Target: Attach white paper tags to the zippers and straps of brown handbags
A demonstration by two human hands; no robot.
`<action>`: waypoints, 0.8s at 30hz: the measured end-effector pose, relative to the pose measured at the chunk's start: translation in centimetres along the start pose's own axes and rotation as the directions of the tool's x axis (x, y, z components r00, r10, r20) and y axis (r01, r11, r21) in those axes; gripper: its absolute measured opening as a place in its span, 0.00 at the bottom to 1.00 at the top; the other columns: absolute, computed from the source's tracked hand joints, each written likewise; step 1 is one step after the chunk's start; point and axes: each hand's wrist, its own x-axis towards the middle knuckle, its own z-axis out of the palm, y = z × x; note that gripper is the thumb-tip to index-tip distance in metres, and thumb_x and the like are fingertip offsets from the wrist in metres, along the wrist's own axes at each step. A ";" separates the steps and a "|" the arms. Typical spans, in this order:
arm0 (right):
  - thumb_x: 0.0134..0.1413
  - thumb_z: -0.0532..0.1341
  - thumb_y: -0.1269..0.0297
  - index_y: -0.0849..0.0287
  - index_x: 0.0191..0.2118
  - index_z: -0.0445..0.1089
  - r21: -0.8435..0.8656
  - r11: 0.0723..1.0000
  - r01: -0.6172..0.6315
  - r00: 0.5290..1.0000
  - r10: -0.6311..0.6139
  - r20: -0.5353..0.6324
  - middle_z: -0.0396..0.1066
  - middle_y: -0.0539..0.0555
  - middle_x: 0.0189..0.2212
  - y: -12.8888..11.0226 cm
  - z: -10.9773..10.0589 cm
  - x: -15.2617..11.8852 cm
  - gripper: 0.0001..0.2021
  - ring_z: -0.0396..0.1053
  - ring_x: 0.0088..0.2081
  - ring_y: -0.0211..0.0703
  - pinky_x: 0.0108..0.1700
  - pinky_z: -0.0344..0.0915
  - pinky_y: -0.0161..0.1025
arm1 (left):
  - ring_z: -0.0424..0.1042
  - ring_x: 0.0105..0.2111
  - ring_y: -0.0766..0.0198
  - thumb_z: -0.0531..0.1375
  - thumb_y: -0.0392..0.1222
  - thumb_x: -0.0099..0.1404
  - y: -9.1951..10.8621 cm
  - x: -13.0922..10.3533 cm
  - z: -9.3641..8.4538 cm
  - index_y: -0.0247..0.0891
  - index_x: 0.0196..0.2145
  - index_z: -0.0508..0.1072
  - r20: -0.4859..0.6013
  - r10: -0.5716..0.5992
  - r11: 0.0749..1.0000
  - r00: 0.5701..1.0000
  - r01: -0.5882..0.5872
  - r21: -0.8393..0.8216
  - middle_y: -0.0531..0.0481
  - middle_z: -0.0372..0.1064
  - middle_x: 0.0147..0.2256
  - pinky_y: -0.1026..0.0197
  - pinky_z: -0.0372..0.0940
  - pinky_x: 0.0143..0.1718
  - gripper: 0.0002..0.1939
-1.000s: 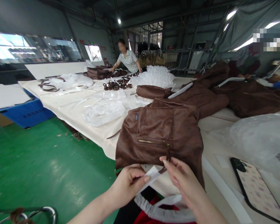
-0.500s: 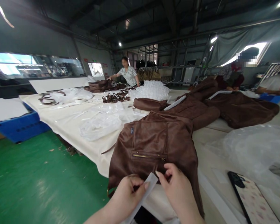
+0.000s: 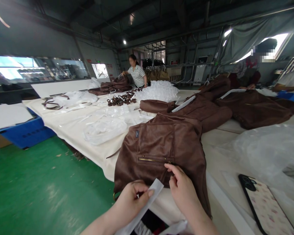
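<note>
A brown leather-look bag (image 3: 156,137) lies on the table before me, with a brass zipper (image 3: 154,160) across its front and a small dark label at upper left. My left hand (image 3: 133,199) pinches a thin white strip (image 3: 156,189) between thumb and fingers, its free end pointing up towards the bag's lower edge. On the bag, just below the zipper's right end, my right hand (image 3: 180,182) has its index finger stretched out and its thumb apart. Whether that fingertip touches the zipper pull, I cannot tell.
More brown bags (image 3: 254,107) lie behind and to the right. A phone (image 3: 267,202) and clear plastic (image 3: 267,147) are at right. Plastic bags (image 3: 107,127) lie left on the cream-covered table (image 3: 71,133). A co-worker (image 3: 138,75) stands at the far side; a blue crate (image 3: 26,132) sits left.
My right hand has moved up towards the zipper, away from the strip's end, and its index finger has straightened. The left hand still holds the strip. The co-worker has turned and shifted slightly.
</note>
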 end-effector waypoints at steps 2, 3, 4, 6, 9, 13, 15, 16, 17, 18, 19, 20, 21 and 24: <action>0.53 0.49 0.77 0.56 0.52 0.69 0.032 0.999 -0.029 1.000 0.029 0.005 0.73 0.55 0.46 0.1 0.0 0.0 0.23 0.72 0.46 0.45 0.50 0.68 0.42 | 0.57 0.25 0.68 0.55 0.56 0.66 -0.1 0.3 0.1 0.35 0.20 0.66 -0.006 -0.019 0.999 1.000 0.018 -0.050 0.54 0.57 0.23 0.66 0.53 0.27 0.24; 0.53 0.49 0.77 0.55 0.52 0.69 0.045 0.998 -0.041 0.999 0.040 0.012 0.72 0.54 0.46 0.1 0.1 -0.1 0.23 0.72 0.46 0.45 0.50 0.68 0.42 | 0.57 0.25 0.68 0.55 0.56 0.65 0.0 0.6 0.2 0.34 0.20 0.66 -0.010 -0.025 0.997 1.000 0.024 -0.072 0.54 0.57 0.23 0.66 0.53 0.27 0.24; 0.53 0.49 0.77 0.55 0.52 0.69 0.055 0.997 -0.049 0.999 0.049 0.018 0.72 0.54 0.46 0.2 0.1 -0.1 0.23 0.72 0.46 0.45 0.50 0.68 0.43 | 0.57 0.25 0.68 0.56 0.57 0.65 0.0 0.9 0.3 0.34 0.21 0.67 -0.015 -0.029 0.995 0.999 0.028 -0.091 0.54 0.58 0.23 0.66 0.53 0.26 0.24; 0.53 0.49 0.77 0.55 0.52 0.69 0.063 0.997 -0.053 0.998 0.052 0.023 0.72 0.54 0.47 0.2 0.1 -0.1 0.24 0.72 0.46 0.45 0.50 0.68 0.44 | 0.56 0.25 0.68 0.56 0.58 0.64 0.3 1.7 0.4 0.34 0.21 0.68 -0.023 -0.033 0.992 0.999 0.030 -0.121 0.54 0.57 0.23 0.66 0.53 0.26 0.24; 0.52 0.48 0.77 0.55 0.52 0.69 0.070 0.997 -0.028 0.999 0.026 0.019 0.72 0.55 0.48 0.3 0.1 -0.2 0.24 0.71 0.48 0.45 0.50 0.67 0.43 | 0.55 0.24 0.69 0.55 0.57 0.64 0.8 3.2 0.8 0.34 0.21 0.68 -0.019 -0.032 0.992 0.999 0.029 -0.123 0.55 0.56 0.21 0.65 0.52 0.25 0.24; 0.51 0.49 0.77 0.53 0.53 0.69 0.106 0.994 0.004 1.000 -0.003 -0.008 0.72 0.54 0.49 0.6 0.1 -0.2 0.25 0.70 0.49 0.44 0.50 0.67 0.40 | 0.55 0.23 0.69 0.55 0.52 0.65 1.3 4.7 1.0 0.34 0.21 0.69 -0.018 0.004 1.000 1.000 -0.004 -0.003 0.55 0.56 0.21 0.65 0.51 0.25 0.21; 0.51 0.50 0.75 0.54 0.57 0.64 0.137 0.990 -0.047 0.997 0.054 -0.050 0.72 0.54 0.48 0.8 0.2 -0.2 0.27 0.72 0.44 0.43 0.47 0.69 0.40 | 0.55 0.23 0.68 0.54 0.50 0.65 1.4 5.2 1.1 0.34 0.21 0.70 -0.022 0.028 0.999 0.999 -0.027 0.043 0.55 0.56 0.21 0.65 0.51 0.25 0.20; 0.51 0.51 0.75 0.55 0.59 0.62 0.150 0.986 -0.079 0.994 0.090 -0.068 0.72 0.54 0.47 0.9 0.3 -0.2 0.28 0.73 0.42 0.43 0.45 0.69 0.40 | 0.55 0.23 0.68 0.54 0.49 0.65 1.4 5.4 1.2 0.34 0.20 0.70 -0.026 0.033 0.998 0.999 -0.032 0.053 0.55 0.56 0.21 0.65 0.52 0.25 0.20; 0.51 0.51 0.74 0.56 0.60 0.61 0.157 0.982 -0.106 0.990 0.119 -0.079 0.72 0.55 0.46 1.0 0.3 -0.1 0.28 0.73 0.40 0.43 0.44 0.70 0.40 | 0.55 0.23 0.68 0.54 0.49 0.65 1.4 5.5 1.2 0.35 0.20 0.70 -0.028 0.034 0.998 0.999 -0.032 0.059 0.55 0.56 0.20 0.65 0.51 0.25 0.20; 0.51 0.51 0.74 0.56 0.60 0.61 0.157 0.980 -0.121 0.987 0.136 -0.084 0.72 0.55 0.46 1.1 0.4 0.0 0.28 0.73 0.39 0.43 0.43 0.70 0.40 | 0.55 0.22 0.69 0.54 0.49 0.65 1.4 5.6 1.3 0.35 0.21 0.70 -0.028 0.034 0.998 0.999 -0.032 0.062 0.55 0.57 0.20 0.64 0.51 0.25 0.20; 0.50 0.51 0.74 0.57 0.59 0.62 0.150 0.981 -0.126 0.986 0.140 -0.087 0.72 0.56 0.45 1.1 0.4 0.0 0.27 0.73 0.38 0.43 0.42 0.70 0.41 | 0.55 0.22 0.68 0.54 0.49 0.65 1.4 5.8 1.3 0.35 0.21 0.70 -0.026 0.038 0.997 0.999 -0.036 0.065 0.55 0.57 0.20 0.64 0.51 0.25 0.20; 0.50 0.51 0.73 0.57 0.57 0.63 0.142 0.982 -0.122 0.987 0.135 -0.087 0.72 0.56 0.45 1.1 0.5 0.1 0.27 0.73 0.38 0.43 0.42 0.69 0.41 | 0.56 0.22 0.68 0.53 0.48 0.65 1.4 5.9 1.4 0.35 0.21 0.71 -0.026 0.046 0.997 0.999 -0.044 0.070 0.55 0.58 0.20 0.64 0.52 0.25 0.20; 0.50 0.51 0.73 0.57 0.57 0.63 0.135 0.984 -0.116 0.988 0.128 -0.088 0.72 0.56 0.44 1.1 0.5 0.1 0.26 0.72 0.37 0.43 0.42 0.69 0.41 | 0.57 0.23 0.68 0.54 0.48 0.65 1.4 6.0 1.4 0.35 0.22 0.72 -0.031 0.055 0.996 0.998 -0.052 0.077 0.55 0.59 0.20 0.64 0.52 0.25 0.19; 0.49 0.51 0.74 0.58 0.56 0.63 0.133 0.985 -0.106 0.989 0.118 -0.088 0.72 0.56 0.44 1.1 0.5 0.2 0.26 0.72 0.34 0.42 0.41 0.69 0.42 | 0.59 0.24 0.68 0.54 0.48 0.65 1.3 6.6 1.6 0.34 0.24 0.74 -0.059 0.078 0.993 0.995 -0.072 0.094 0.54 0.63 0.22 0.64 0.52 0.26 0.18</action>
